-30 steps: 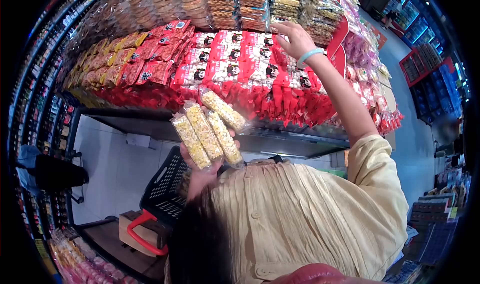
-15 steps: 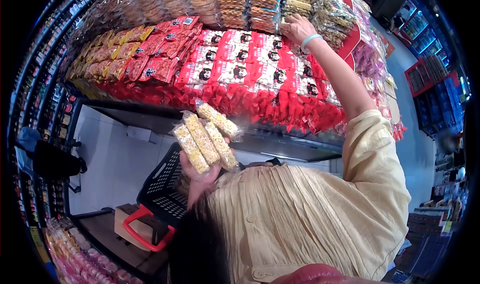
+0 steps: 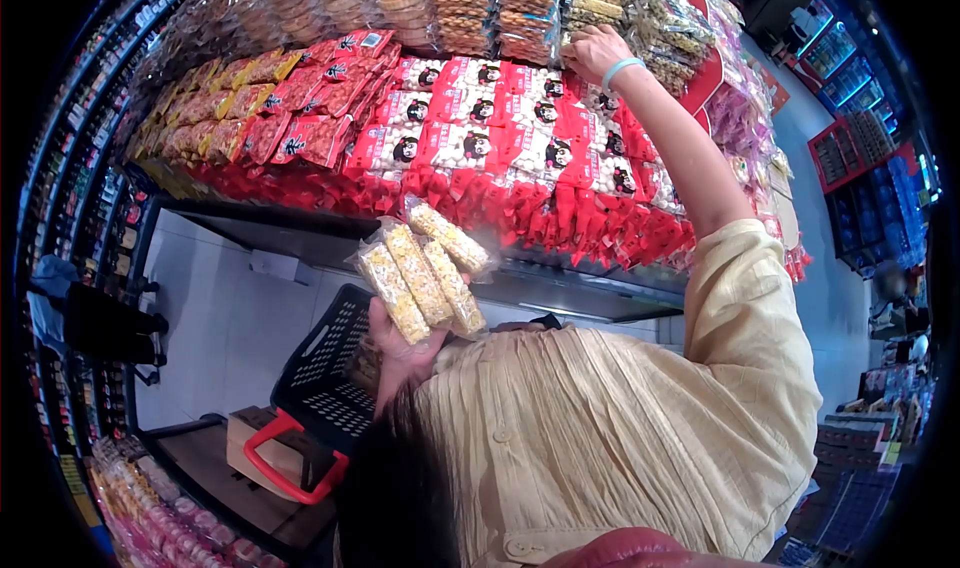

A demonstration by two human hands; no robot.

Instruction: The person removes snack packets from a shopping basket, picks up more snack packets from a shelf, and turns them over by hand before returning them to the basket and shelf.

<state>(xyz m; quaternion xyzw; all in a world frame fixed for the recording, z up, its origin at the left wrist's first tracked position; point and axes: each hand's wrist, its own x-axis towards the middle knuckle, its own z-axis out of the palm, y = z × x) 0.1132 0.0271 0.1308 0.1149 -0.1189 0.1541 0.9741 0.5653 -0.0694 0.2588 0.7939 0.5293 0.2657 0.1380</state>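
Several clear-wrapped puffed grain bars [image 3: 408,286], pale yellow and white, lie fanned out in my left hand [image 3: 405,353], which is closed around their lower ends. Out at the display, my right hand [image 3: 600,56] has its fingers bent together at the near end of a stack of yellow wrapped bars [image 3: 596,10]. What lies under those fingertips is hidden. Just below my right hand are red and white snack packets [image 3: 535,113]. To its right sits another pile of wrapped bars [image 3: 668,33] with darker bits.
A black shopping basket [image 3: 325,368] with a red handle [image 3: 300,463] stands below my left hand, near a cardboard box [image 3: 262,453]. Red snack bags [image 3: 320,138] fill the display's left side. A person [image 3: 95,313] stands by the left shelves.
My left hand and its bars have shifted slightly right. My right hand stays at the yellow stack with its fingers a little more bent. The person at left shows slightly more.
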